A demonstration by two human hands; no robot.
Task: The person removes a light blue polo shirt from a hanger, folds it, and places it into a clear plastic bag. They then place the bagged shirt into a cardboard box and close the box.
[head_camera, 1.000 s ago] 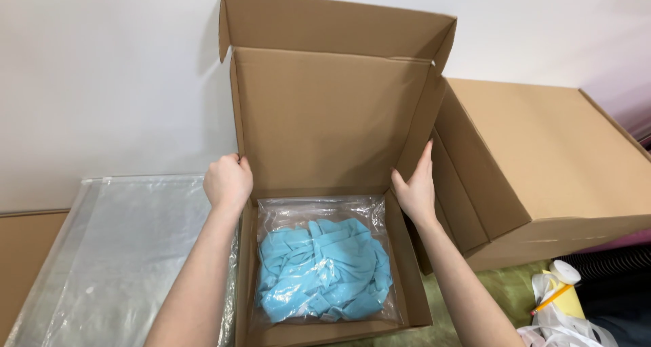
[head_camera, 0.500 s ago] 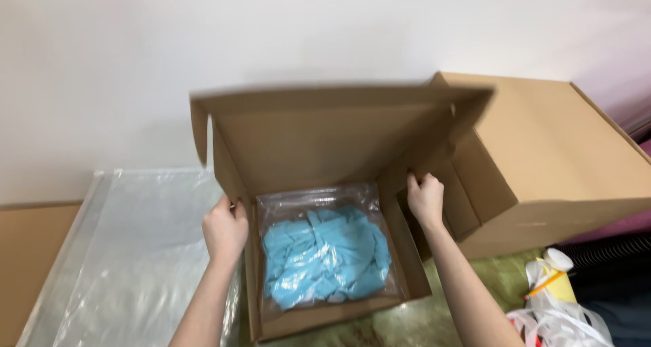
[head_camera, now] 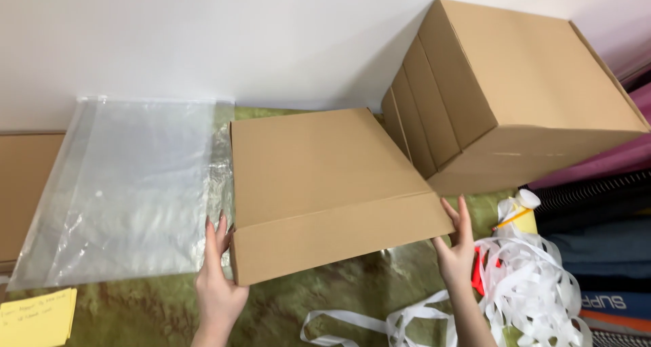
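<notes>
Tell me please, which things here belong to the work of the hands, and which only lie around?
In use:
- small cardboard box, lid closed
- left hand and right hand on its front corners

Lying about:
- clear plastic bag
- big cardboard box
- white strips
- yellow notes

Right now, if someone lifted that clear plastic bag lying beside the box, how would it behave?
The clear plastic bag would probably go floppy and sag, since it lies flat, thin and wrinkled. It looks empty, so likely very light. Its glossy film may slip on the green table cover.
</notes>
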